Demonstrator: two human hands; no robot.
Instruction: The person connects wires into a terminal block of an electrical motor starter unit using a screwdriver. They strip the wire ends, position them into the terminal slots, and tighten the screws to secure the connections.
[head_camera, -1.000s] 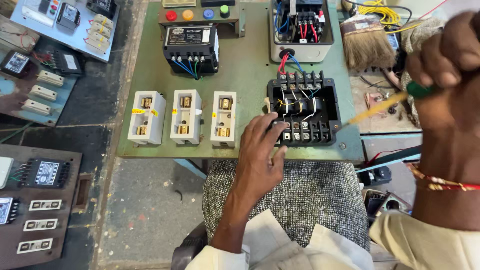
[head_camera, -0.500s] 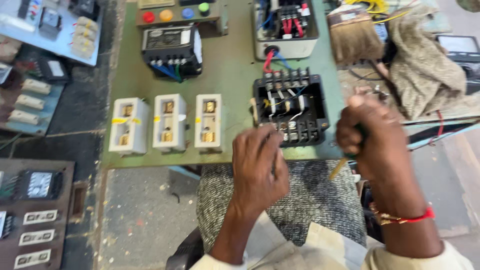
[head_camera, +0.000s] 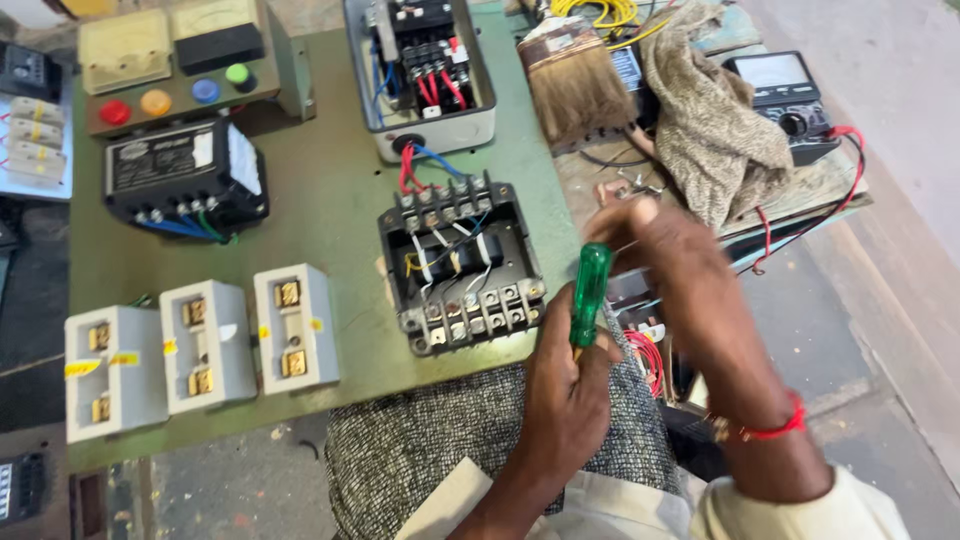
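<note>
Left hand (head_camera: 570, 385) grips green translucent-handled screwdriver (head_camera: 589, 293), centre frame, just right of black open terminal block (head_camera: 462, 265). Right hand (head_camera: 672, 262) loosely curled; grasp unclear. Three white fuse holders (head_camera: 200, 345) lower left.

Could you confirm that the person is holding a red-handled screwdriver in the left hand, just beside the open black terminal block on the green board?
Not quite: the screwdriver has a green handle, not red, as the head view shows. The rest holds: the left hand grips it just beside the open black terminal block on the green board.
</note>
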